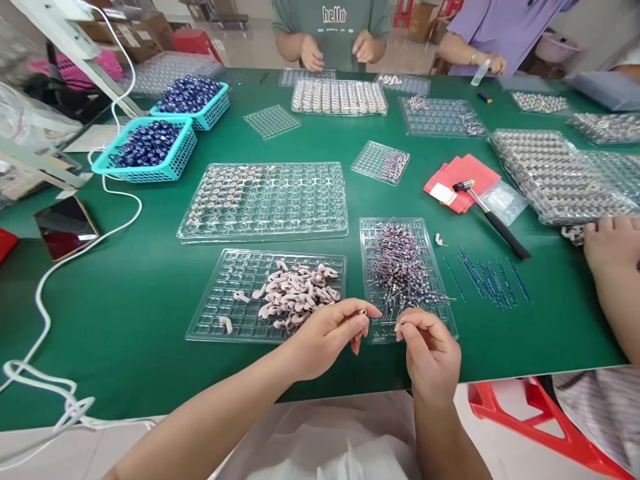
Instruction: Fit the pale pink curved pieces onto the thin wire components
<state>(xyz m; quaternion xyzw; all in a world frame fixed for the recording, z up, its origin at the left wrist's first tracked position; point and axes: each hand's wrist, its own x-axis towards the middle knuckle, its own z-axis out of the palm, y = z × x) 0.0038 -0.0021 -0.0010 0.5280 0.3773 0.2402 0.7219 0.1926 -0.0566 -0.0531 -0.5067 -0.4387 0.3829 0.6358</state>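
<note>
My left hand (327,337) is closed in a pinch on a small pale earbud shell (363,313), mostly hidden by the fingers. Just right of it, my right hand (434,357) pinches a thin wired part (391,323) whose end points toward the shell. The two hands are close together but apart. Beyond my left hand, a heap of pinkish-white earbud shells (300,293) lies on a clear plastic tray (213,307). A tangled pile of similar small wired parts (400,260) fills another clear tray (367,230) beyond my right hand.
A larger clear tray (300,207) is partly filled with shells. Right of it lie a hammer (500,227), red envelopes (463,177) and thin blue sticks (493,283). Turquoise baskets (170,172) hold shiny dark-blue pieces. A white cable (43,293) runs along the left. Co-workers' hands (313,53) are across the table.
</note>
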